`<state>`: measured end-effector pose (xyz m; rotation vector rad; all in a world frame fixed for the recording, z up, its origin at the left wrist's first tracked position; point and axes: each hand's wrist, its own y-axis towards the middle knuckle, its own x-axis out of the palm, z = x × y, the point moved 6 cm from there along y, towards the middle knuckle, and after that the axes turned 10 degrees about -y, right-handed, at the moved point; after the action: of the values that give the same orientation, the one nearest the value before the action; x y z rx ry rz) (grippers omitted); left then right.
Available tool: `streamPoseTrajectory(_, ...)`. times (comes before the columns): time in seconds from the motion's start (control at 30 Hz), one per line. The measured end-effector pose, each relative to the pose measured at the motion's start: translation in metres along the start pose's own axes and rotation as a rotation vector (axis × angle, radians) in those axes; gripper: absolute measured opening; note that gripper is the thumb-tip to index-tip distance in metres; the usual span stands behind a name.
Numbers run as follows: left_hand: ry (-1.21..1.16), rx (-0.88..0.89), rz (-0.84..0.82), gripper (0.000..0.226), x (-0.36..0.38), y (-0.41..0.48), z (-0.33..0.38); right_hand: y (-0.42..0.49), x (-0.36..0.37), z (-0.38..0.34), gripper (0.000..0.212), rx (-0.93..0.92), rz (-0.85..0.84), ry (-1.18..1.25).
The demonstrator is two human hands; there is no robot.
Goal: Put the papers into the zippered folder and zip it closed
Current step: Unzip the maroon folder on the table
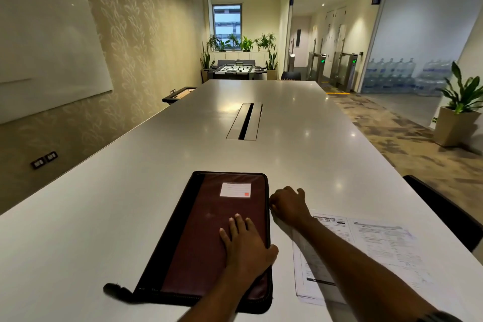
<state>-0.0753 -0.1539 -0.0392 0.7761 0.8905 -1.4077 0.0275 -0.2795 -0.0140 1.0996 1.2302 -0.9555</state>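
1. A zippered folder [217, 238], maroon with a black border, lies closed and flat on the near end of a long pale surface [261, 159].
2. A white label [235, 189] with a small orange mark sits on the folder's cover near its far edge.
3. A dark strap or pull [116, 290] trails from the folder's near left corner onto the surface.
4. The left hand [245, 248] rests palm down on the cover, toward the folder's near right part. Its fingers [236, 225] lie spread and flat, gripping nothing, with the thumb at the folder's right edge.
5. The right hand [288, 205] is at the folder's right edge, about halfway along it. Its fingers are curled in toward the zipper line; whether they pinch a zipper pull cannot be told, as the hand hides that spot.
6. The papers [371, 251], printed sheets with text and tables, lie on the surface just beside the folder on its right, outside it. The right forearm crosses over their left part.
7. A dark chair back [444, 214] shows at the surface's right edge, beyond the papers.
8. A cable slot [244, 121] is set into the middle of the surface, well apart from the folder.
9. A potted plant [460, 112] stands on the floor at the right.
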Motion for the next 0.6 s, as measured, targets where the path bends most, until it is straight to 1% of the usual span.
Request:
streamPoseTrajectory(0.2, -0.027, 0.045, 0.029, 0.093, 0.0, 0.0, 0.0, -0.029, -0.006, -0.009, 0.025, -0.086, -0.001, -0.028)
streamPoseTrajectory(0.3, -0.037, 0.05, 0.013, 0.092, 0.0, 0.001, -0.001, -0.048, -0.008, -0.015, 0.024, -0.119, 0.025, -0.017)
streamPoseTrajectory(0.4, -0.074, 0.07, 0.006, 0.085, -0.001, 0.002, -0.002, -0.066, -0.009, -0.019, 0.024, -0.147, 0.03, -0.008)
streamPoseTrajectory(0.5, -0.145, 0.117, 0.001, 0.075, -0.007, 0.003, -0.003, -0.082, -0.007, -0.021, 0.023, -0.155, 0.007, 0.018)
streamPoseTrajectory(0.6, -0.144, 0.184, -0.007, 0.074, -0.01, -0.001, -0.005, -0.098, -0.002, -0.024, 0.022, -0.154, 0.034, 0.031)
